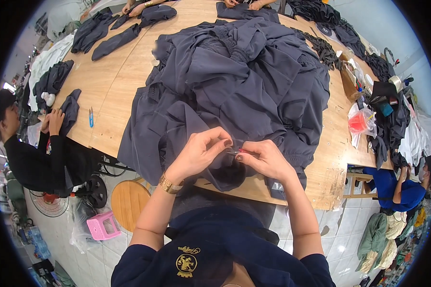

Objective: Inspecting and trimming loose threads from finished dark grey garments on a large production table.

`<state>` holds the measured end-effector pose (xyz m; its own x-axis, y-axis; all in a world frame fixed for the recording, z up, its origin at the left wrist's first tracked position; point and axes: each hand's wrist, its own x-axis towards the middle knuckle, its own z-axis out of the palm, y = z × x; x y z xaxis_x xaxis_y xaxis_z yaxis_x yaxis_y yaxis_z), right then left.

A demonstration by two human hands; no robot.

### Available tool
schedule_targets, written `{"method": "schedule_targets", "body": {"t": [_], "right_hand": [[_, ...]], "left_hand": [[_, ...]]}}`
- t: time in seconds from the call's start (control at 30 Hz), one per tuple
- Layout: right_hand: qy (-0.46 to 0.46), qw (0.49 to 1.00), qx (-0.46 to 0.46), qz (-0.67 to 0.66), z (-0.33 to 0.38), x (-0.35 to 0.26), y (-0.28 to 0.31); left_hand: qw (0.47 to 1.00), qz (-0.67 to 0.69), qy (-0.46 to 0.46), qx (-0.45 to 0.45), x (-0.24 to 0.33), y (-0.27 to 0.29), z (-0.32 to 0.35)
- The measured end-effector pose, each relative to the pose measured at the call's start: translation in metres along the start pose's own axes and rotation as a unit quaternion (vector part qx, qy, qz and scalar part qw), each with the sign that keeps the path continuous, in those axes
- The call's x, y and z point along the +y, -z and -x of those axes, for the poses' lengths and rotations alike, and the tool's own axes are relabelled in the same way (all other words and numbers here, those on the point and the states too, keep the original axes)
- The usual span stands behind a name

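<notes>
A large heap of dark grey garments [254, 81] with gathered elastic bands lies on the wooden table. At its near edge, my left hand [198, 152] is closed, thumb and forefinger pinching the dark grey garment [230, 170]; whether a loose thread is also between the fingertips is too small to tell. That garment hangs a little over the table's near edge. Close by on the right, my right hand [268, 158] is closed around small metal thread snips [232, 152], their tip pointing toward my left fingertips. A bit of red shows at its fingers.
Blue-handled snips [91, 117] lie on the table [112, 103] at left. A co-worker [31, 143] handles dark cloth there; others work at the far side and at right. A wooden stool [130, 205] and pink plastic stool [103, 226] stand on the floor. A red-filled plastic cup [357, 123] sits at right.
</notes>
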<state>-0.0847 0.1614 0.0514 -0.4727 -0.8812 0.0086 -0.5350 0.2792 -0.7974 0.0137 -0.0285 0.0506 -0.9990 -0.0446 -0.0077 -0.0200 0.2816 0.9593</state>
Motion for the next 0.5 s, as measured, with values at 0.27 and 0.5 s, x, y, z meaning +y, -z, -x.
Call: {"method": "schedule_targets", "body": {"t": [0.27,0.5], "right_hand": [[-0.012,0.993,0.04,-0.112,0.003,0.011,-0.007],[0.017,0.957,0.173,-0.231,-0.004,0.026,-0.043]], "left_hand": [[0.995,0.097,-0.019,0.017,-0.01,-0.001,-0.004],[0.977,0.208,-0.016,0.04,-0.024,-0.001,-0.009]]}}
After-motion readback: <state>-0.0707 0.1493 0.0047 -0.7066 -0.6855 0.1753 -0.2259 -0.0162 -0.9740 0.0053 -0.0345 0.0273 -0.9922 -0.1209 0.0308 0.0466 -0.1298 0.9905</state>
